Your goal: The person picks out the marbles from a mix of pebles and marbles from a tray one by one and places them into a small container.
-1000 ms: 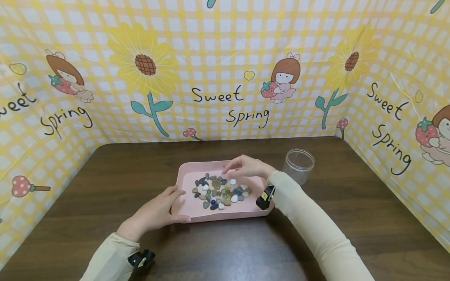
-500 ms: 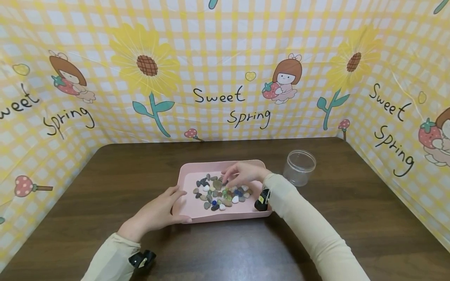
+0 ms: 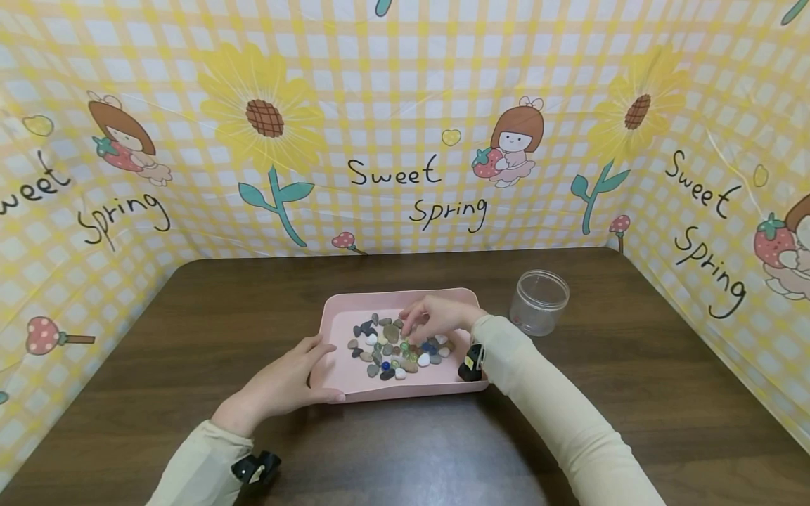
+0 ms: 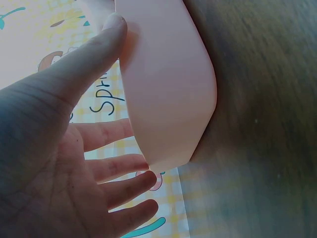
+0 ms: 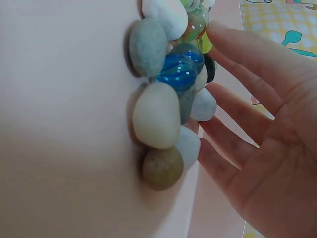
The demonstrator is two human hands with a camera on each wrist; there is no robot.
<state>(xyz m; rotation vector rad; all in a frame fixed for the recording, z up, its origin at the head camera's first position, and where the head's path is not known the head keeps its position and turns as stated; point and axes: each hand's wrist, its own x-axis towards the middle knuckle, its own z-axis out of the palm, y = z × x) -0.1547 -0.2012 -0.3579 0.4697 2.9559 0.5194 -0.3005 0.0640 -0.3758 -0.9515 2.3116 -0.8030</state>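
Observation:
A shallow pink tray holds a loose cluster of pebbles and glass marbles. My left hand rests at the tray's near left corner, thumb on the near rim, the other fingers nearly straight along the left side. Over the cluster, my right hand reaches down with relaxed fingers. In the right wrist view, its thumb tip touches or nearly touches an orange-green marble at the top of the pile. The index fingertip is partly hidden behind the marbles. White pebbles lie beside the other fingers.
A clear open jar stands on the dark wooden table, right of the tray; a small reddish spot shows low on its left side. Yellow checked cloth with printed flowers walls the table at the back and sides.
My right hand has come down from the tray's back edge to the pebbles and marbles, its fingers drawing in closer. The left hand and the tray have stayed in place.

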